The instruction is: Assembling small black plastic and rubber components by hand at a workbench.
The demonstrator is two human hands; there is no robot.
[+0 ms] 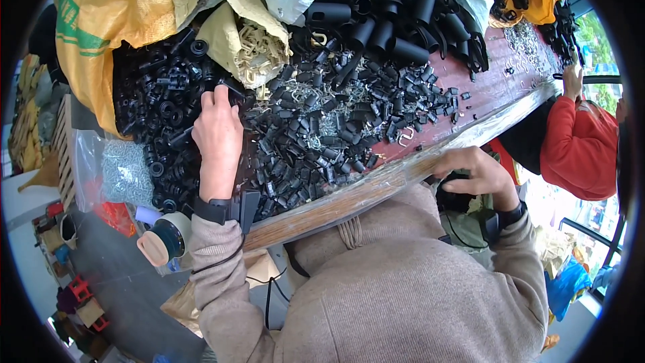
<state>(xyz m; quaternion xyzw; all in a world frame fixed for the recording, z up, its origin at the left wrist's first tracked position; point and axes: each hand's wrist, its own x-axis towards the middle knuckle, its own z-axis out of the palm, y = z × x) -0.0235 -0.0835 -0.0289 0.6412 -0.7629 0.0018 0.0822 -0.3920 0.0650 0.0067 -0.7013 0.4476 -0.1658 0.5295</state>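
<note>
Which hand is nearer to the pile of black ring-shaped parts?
Left. The left hand rests on the ring pile; the right hand is far off, at the table's near edge.

Beige knitted sweater sleeves, a black band on each wrist, seemingly with cables.

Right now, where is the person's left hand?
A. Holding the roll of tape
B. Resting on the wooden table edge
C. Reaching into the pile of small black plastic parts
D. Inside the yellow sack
C: the left hand lies on the heap of black plastic parts, fingertips among them, away from the table edge.
</note>
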